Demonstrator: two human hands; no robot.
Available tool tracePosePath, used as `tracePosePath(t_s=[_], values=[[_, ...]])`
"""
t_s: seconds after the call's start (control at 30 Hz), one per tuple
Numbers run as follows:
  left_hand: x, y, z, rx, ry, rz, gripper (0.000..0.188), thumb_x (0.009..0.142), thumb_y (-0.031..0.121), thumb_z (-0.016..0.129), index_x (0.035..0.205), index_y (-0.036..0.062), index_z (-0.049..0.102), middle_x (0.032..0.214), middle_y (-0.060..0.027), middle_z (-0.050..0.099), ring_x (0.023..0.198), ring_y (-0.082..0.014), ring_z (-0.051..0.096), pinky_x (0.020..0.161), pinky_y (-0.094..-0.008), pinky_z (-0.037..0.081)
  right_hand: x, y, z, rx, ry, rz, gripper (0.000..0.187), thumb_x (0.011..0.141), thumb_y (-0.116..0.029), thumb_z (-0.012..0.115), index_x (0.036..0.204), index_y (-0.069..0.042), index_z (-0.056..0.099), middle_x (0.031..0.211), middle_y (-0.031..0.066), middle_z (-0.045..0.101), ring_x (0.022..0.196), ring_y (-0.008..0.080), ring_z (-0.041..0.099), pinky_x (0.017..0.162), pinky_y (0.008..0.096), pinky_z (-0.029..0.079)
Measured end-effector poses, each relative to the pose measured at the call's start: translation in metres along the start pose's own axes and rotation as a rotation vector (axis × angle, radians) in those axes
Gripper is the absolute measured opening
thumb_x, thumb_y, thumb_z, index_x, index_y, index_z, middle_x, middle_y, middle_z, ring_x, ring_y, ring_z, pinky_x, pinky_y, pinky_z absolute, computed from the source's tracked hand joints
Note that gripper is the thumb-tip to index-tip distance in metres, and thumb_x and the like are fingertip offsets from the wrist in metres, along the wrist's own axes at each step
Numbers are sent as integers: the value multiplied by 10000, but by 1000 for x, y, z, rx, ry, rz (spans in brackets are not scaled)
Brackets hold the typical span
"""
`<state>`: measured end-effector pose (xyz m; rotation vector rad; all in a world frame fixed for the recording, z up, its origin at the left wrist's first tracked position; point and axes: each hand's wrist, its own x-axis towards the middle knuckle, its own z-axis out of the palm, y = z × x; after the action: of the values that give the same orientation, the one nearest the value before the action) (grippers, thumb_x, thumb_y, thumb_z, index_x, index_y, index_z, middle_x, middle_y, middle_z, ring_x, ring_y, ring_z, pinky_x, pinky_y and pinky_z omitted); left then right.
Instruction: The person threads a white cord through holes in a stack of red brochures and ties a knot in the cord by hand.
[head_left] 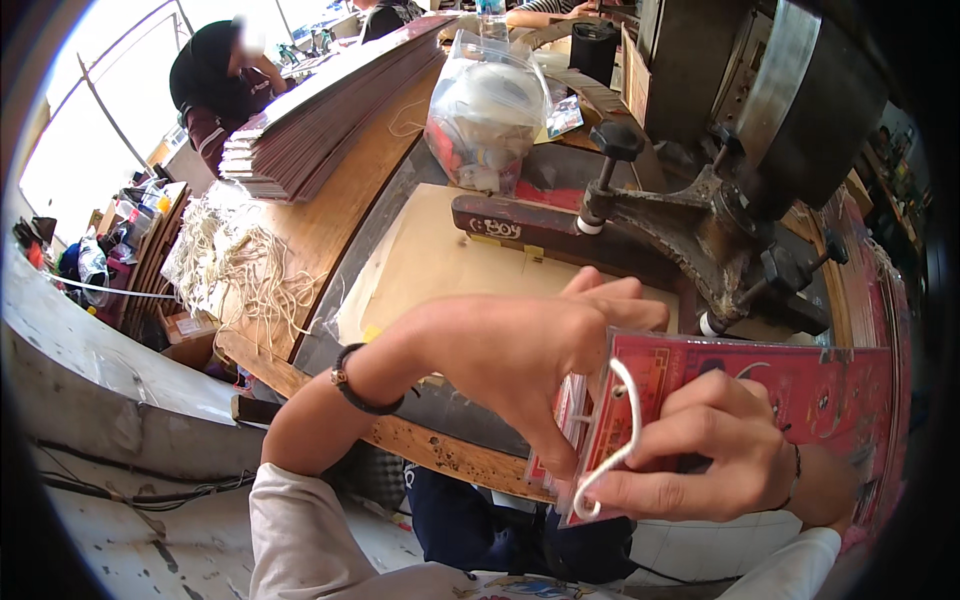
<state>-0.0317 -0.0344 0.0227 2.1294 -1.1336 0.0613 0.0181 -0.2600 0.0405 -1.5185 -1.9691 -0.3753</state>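
Note:
A stack of red printed sheets in clear plastic (690, 360) lies at the right, with its short end toward me. A white cord (634, 400) curves across that end, from a hole near the upper corner to the lower corner. My right hand (705, 450) is closed over the top sheet, thumb and forefinger pinching the cord near its lower end. My left hand (540, 350) arches over the stack's left end. Its thumb is at the lower left side and its fingers reach beyond the upper corner, gripping the stack's edge.
A cast metal press (700, 215) with black knobs stands just beyond my hands. A bundle of loose white cords (240, 260) and a tall pile of boards (310, 140) lie on the wooden table at the left. A clear plastic bag (485, 120) stands behind. Another person (215, 85) sits far left.

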Motion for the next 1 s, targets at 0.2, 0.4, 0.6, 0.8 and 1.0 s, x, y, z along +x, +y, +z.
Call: tracePosePath(t_s=[0.2, 0.4, 0.6, 0.8, 1.0], values=[[-7, -2, 2, 15, -25, -65, 447, 591, 273, 871, 948, 82, 681, 1164, -147, 524, 1086, -348, 464, 886, -507, 325, 1, -4, 1, 12, 7, 14, 334, 666, -194, 770, 996, -242, 750, 780, -86, 550, 686, 98, 539, 530, 213, 471], [-12, -24, -17, -224, 140, -152, 179, 668, 104, 837, 825, 69, 757, 928, -98, 688, 834, -211, 644, 779, -343, 475, 4, 11, 7, 90, -27, 58, 311, 731, -288, 824, 997, -162, 723, 823, -46, 577, 703, 137, 544, 597, 275, 439], [-38, -14, -63, -159, 519, -253, 141, 678, 40, 819, 792, -9, 753, 640, -3, 534, 618, -101, 454, 559, -275, 319, -1, 10, 8, 136, -62, 40, 352, 764, -332, 801, 1039, -138, 698, 879, -12, 593, 758, 172, 540, 683, 314, 419], [-25, -17, -45, -444, 525, -265, 124, 734, 23, 778, 820, -48, 723, 690, -13, 589, 693, -74, 524, 628, -224, 391, 6, 8, 5, 134, -240, 212, 541, 784, -477, 744, 1182, -134, 615, 1156, 88, 525, 1010, 254, 489, 846, 390, 372], [-23, -21, -33, -558, 436, -340, 138, 769, 48, 759, 839, -50, 690, 852, -75, 703, 787, -83, 637, 792, -197, 464, 5, 3, 9, 124, -312, 237, 631, 771, -480, 759, 1224, -88, 561, 1157, 110, 525, 1052, 274, 494, 902, 404, 365]])
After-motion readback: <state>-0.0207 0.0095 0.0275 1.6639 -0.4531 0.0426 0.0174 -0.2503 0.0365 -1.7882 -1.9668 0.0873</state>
